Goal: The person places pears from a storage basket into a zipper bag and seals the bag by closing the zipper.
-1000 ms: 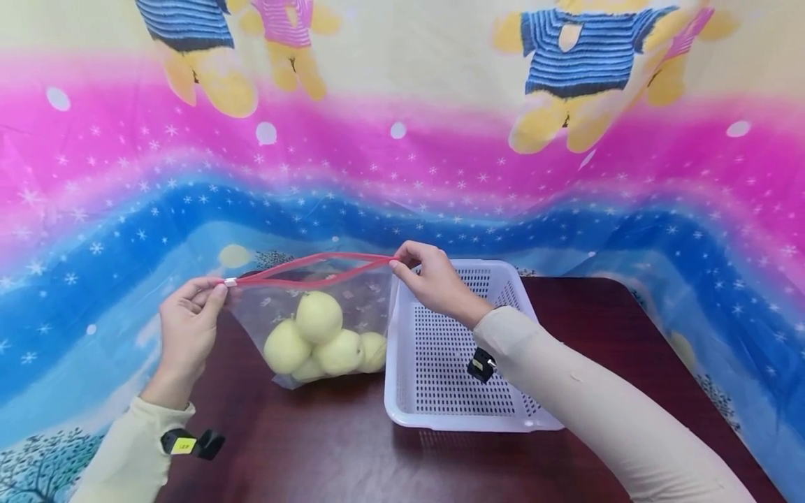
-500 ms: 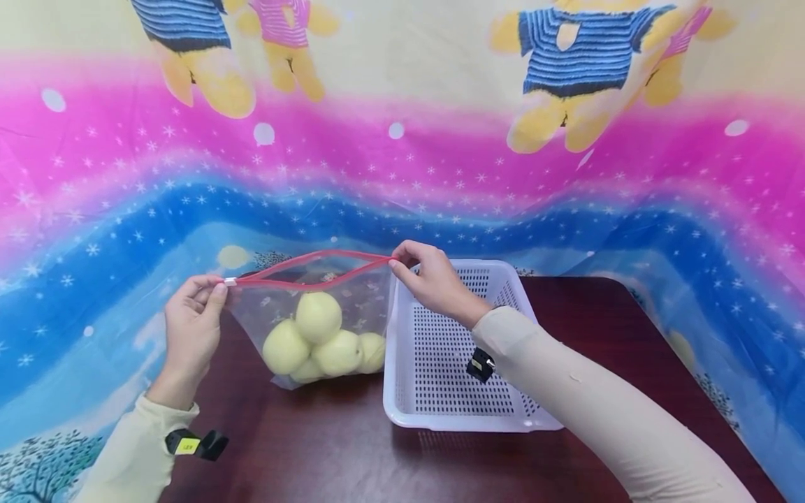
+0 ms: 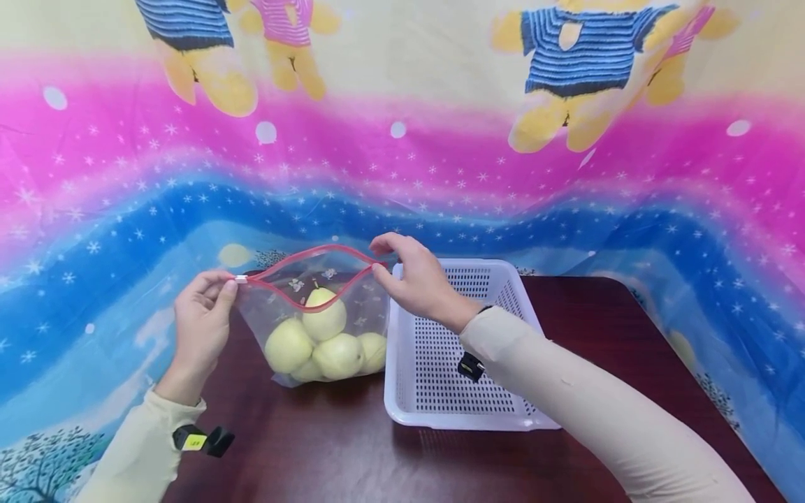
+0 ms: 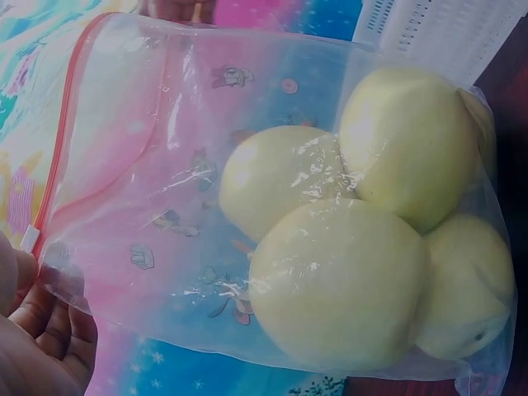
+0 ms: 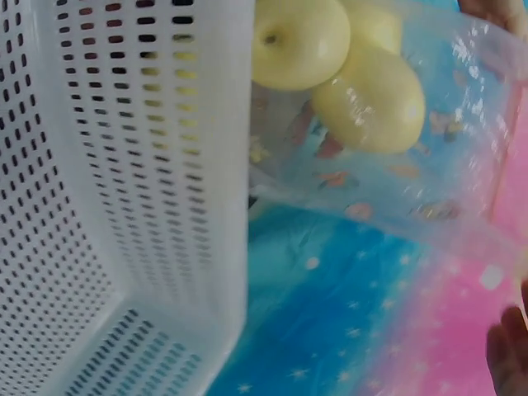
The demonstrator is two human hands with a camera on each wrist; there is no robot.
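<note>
A clear zip bag (image 3: 371, 314) with a red-edged mouth stands at the middle left of the head view. Several pale yellow-green pears (image 3: 339, 356) lie inside it; the topmost pear (image 3: 323, 320) shows its stem. My left hand (image 3: 202, 318) pinches the mouth's left end beside the white slider (image 3: 242, 279). At the mouth's right end is my right hand (image 3: 418, 276), its thumb touching the red rim and its index finger extended above. Whether it grips the bag cannot be told. In the left wrist view, the pears (image 4: 338, 285) press against the plastic.
A white perforated plastic basket (image 3: 395, 412) stands right beside the bag on the dark reddish-brown table (image 3: 314, 454), under my right forearm. Its side wall (image 5: 223, 206) fills the left of the right wrist view. Patterned cloth (image 3: 352, 161) hangs behind the table.
My right hand has moved left, and its index finger has straightened from the earlier pinch. The left hand has shifted slightly right. The bag's mouth gapes wider, with its front rim lower.
</note>
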